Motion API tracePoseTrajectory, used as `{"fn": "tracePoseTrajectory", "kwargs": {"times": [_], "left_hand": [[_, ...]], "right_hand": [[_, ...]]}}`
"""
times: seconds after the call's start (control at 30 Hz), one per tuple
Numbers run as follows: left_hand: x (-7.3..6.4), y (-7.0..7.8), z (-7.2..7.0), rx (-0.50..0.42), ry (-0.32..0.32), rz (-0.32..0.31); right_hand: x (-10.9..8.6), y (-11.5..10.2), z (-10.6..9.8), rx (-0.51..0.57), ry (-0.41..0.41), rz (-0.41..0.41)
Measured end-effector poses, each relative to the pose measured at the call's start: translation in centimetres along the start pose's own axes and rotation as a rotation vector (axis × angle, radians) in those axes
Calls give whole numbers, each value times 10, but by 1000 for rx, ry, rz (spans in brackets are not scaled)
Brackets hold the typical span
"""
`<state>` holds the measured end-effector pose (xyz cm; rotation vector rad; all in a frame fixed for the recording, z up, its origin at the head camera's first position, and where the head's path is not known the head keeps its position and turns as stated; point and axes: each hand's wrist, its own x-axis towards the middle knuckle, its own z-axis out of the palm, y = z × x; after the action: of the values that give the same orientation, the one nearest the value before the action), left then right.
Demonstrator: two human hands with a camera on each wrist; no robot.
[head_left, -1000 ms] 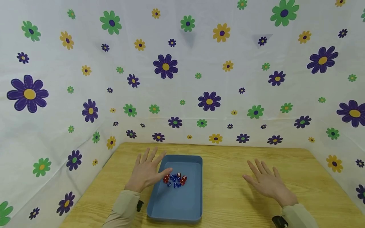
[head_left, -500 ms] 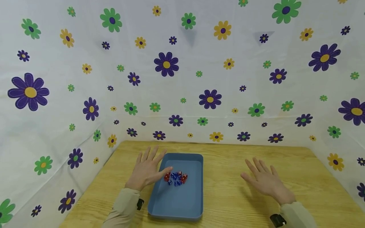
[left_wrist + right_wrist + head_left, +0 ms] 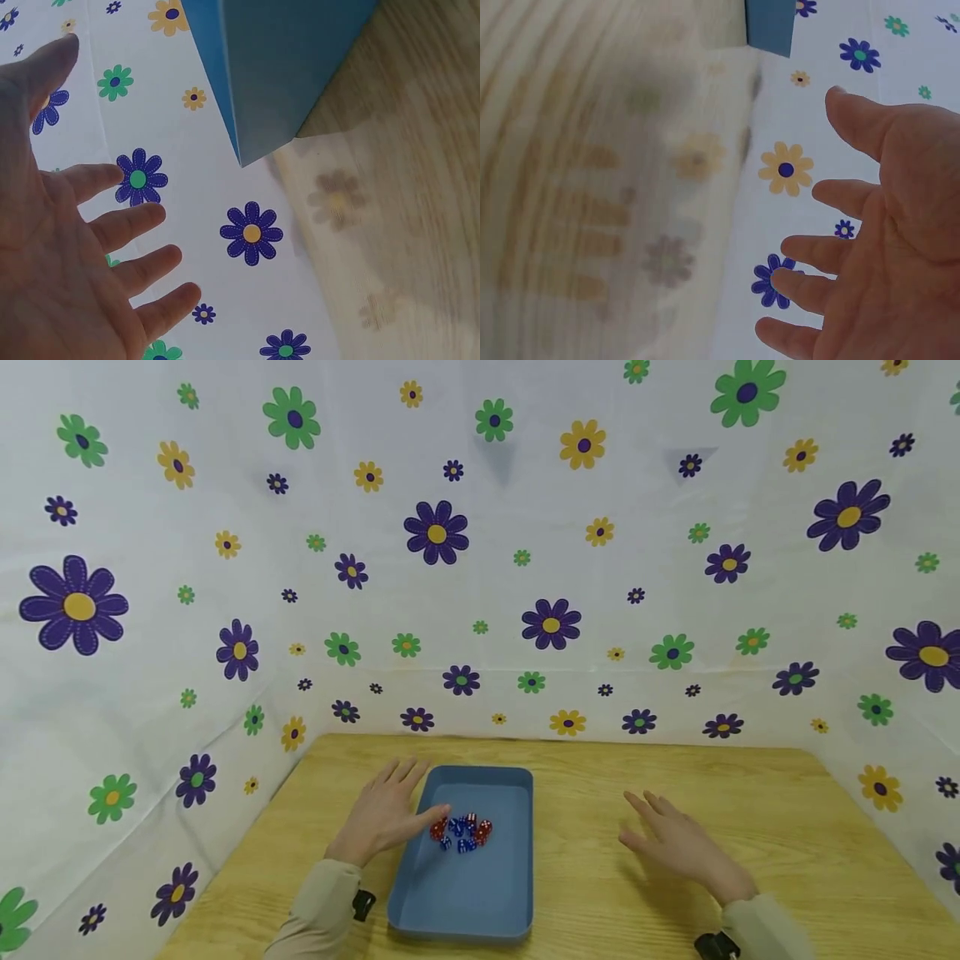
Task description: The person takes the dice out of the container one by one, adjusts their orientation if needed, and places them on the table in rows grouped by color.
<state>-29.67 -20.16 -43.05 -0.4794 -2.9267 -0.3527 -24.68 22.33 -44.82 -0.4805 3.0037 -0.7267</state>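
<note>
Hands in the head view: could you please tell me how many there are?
2: the left hand at the left side of the tray, the right hand above the table.

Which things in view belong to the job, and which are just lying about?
Likely the job:
- blue tray, nearest the left grip
- red dice, in the tray
- blue dice, in the tray

Likely just setting:
- wood-grain table, under the tray
- flower-print cloth, around the table

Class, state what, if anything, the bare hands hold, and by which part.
Nothing is held: the left hand and right hand are empty; the red and blue dice lie in the blue rectangular tray.
</note>
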Motion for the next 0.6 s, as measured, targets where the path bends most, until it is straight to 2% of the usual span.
{"fn": "tracePoseTrajectory", "kwargs": {"times": [0.1, 0.37, 0.6], "left_hand": [[-2, -3, 1, -45, -30, -31], [-6, -14, 4, -191, -79, -98], [-10, -19, 8, -377, -94, -185]], "right_hand": [[3, -3, 7, 57, -8, -9], [15, -18, 11, 192, -7, -20], [28, -32, 19, 288, -24, -66]]}}
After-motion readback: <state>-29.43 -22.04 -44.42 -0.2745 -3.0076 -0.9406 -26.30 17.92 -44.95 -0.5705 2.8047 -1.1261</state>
